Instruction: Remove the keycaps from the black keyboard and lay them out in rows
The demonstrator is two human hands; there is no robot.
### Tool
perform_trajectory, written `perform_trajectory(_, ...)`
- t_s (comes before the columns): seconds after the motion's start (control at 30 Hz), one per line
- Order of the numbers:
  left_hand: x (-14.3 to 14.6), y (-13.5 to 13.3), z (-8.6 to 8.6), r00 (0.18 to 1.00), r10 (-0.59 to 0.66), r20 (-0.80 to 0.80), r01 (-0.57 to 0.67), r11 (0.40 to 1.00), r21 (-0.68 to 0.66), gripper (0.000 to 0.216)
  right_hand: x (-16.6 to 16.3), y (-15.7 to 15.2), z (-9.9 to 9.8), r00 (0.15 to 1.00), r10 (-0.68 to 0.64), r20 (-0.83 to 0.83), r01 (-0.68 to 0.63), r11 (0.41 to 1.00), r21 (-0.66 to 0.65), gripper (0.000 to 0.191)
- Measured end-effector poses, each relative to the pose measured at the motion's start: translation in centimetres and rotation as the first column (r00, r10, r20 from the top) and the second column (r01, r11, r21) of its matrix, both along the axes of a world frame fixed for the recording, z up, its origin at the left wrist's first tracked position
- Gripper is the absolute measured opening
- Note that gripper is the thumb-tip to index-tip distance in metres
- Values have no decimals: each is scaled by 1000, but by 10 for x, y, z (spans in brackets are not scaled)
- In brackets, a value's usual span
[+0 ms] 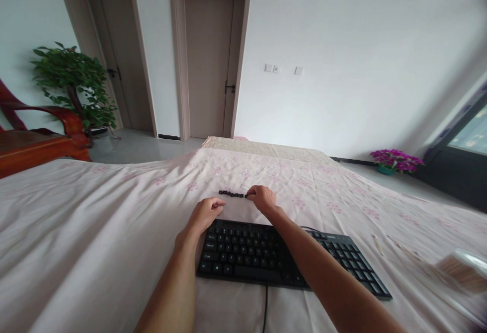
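A black keyboard [243,254] lies on the pink flowered cloth, with its cable running toward me. Beyond its far edge, small black keycaps [230,194] sit in a short row. At the right end of that row, the fingers of my right hand [263,197] are pinched on a black keycap [247,196], partly covered by the fingertips. My left hand [207,211] rests by the keyboard's far left corner, fingers curled together, with nothing visible in them. My right forearm crosses over the keyboard and hides part of its keys.
To the right lie a cotton swab [377,245] and a clear round tub of swabs [466,271]. The cloth [114,231] has folds, mostly on the left. Farther off are a wooden chair [41,140], a potted plant [72,79] and purple flowers [395,159].
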State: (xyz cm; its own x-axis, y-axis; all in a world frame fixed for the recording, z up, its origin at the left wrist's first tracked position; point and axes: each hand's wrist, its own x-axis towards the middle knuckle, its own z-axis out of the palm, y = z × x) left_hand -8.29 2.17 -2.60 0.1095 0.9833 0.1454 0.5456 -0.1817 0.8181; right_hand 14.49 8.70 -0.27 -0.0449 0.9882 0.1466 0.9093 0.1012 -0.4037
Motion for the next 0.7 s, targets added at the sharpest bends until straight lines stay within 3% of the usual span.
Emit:
perform_trajectory(0.3, 2, 0, 1, 999, 13, -50, -13, 1000, 10, 25, 3, -6, 10, 989, 73, -126, -66, 996, 59, 19)
perform_trajectory(0.43, 7, 0, 10, 996, 37, -83, -36, 999, 22, 21, 13, -24, 31, 961, 140, -238, -119, 988, 101, 42)
perform_trajectory(0.57, 29, -6, 28, 992, 56, -118, -48, 997, 64, 19, 32, -57, 56, 883, 328, -337, -256, 936, 240, 53)
perform_trajectory(0.7, 68, -19, 45, 985, -33, -167, 56, 989, 137, 18, 47, -91, 63, 865, 336, -373, -246, 931, 268, 50)
